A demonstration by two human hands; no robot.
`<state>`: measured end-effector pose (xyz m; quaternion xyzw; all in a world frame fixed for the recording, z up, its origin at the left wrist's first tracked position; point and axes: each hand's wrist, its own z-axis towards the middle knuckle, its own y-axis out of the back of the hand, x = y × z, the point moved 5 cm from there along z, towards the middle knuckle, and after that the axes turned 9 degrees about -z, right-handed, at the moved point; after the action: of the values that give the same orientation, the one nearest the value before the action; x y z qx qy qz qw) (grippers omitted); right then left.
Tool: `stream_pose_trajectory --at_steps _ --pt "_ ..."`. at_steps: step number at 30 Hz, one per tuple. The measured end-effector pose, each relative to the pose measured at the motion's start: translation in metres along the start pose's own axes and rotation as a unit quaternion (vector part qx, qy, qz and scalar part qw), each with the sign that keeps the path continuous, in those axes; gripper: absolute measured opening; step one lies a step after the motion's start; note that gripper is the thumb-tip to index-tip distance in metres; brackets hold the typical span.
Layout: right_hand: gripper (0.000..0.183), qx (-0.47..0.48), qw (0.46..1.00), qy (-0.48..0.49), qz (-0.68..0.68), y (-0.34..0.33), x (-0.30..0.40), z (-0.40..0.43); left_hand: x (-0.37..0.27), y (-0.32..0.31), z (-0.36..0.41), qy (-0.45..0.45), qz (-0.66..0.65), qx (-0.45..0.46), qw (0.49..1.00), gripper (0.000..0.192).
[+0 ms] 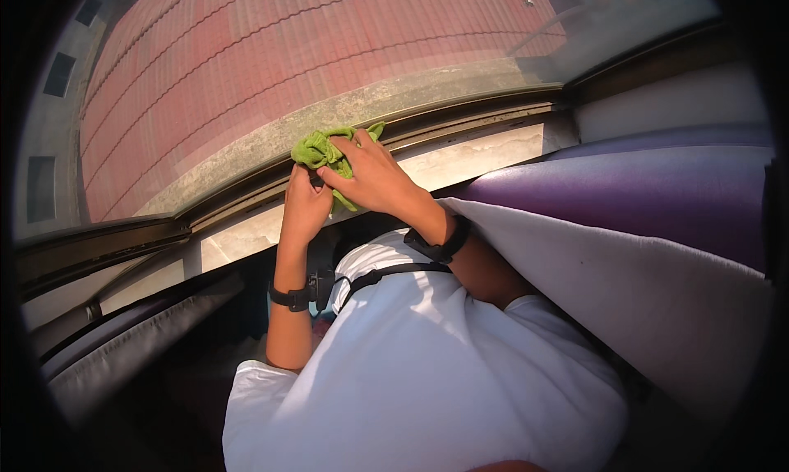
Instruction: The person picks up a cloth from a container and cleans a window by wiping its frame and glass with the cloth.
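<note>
A bunched green cloth (pixel 315 150) is held over the window's metal track, in front of the glass. My right hand (pixel 377 175) grips it from above, with the fingers bent into its folds and one corner sticking out past them. Just to the left, my left hand (pixel 307 202) has its thumb and fingers closed at the lower edge of the cloth; its fingertips are partly hidden. Under both hands runs the sliding window track (pixel 425 133), with the pale stone sill (pixel 471 158) on the near side.
Purple and whitish curtains (pixel 622 195) hang at the right, close to my right forearm. Another gathered curtain (pixel 142 336) is at the lower left. Beyond the window lies a red tiled roof (pixel 320 47) with a concrete edge. A dark window frame (pixel 105 244) stands at the left.
</note>
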<state>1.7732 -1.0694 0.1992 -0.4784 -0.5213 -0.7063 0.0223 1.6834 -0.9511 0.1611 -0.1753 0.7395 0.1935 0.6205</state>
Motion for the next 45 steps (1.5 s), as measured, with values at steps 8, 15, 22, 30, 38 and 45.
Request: stream_pose_trajectory --at_steps 8,15,22,30,38,45 --pt "0.064 -0.054 0.998 0.018 0.013 0.015 -0.011 -0.017 0.005 -0.031 0.007 0.078 -0.243 0.015 0.967 0.043" --pt "0.06 -0.218 0.971 -0.092 0.038 0.042 -0.055 -0.034 0.001 -0.117 0.041 0.117 -0.348 0.182 0.912 0.041" --pt "0.048 -0.314 0.931 -0.152 -0.109 0.086 -0.075 -0.038 -0.007 -0.177 0.05 0.09 -0.334 0.248 0.905 0.04" --pt "0.051 -0.165 0.979 -0.118 -0.009 0.022 0.0 0.004 -0.003 -0.043 0.03 0.191 -0.383 0.176 0.887 0.03" --pt "0.07 0.13 0.991 0.005 0.01 -0.078 0.06 0.015 0.0 0.093 -0.019 0.122 -0.348 -0.046 0.929 0.036" --pt "0.087 0.244 0.968 -0.018 0.059 -0.045 0.064 0.027 -0.001 0.089 -0.013 0.151 -0.406 -0.037 0.9 0.034"
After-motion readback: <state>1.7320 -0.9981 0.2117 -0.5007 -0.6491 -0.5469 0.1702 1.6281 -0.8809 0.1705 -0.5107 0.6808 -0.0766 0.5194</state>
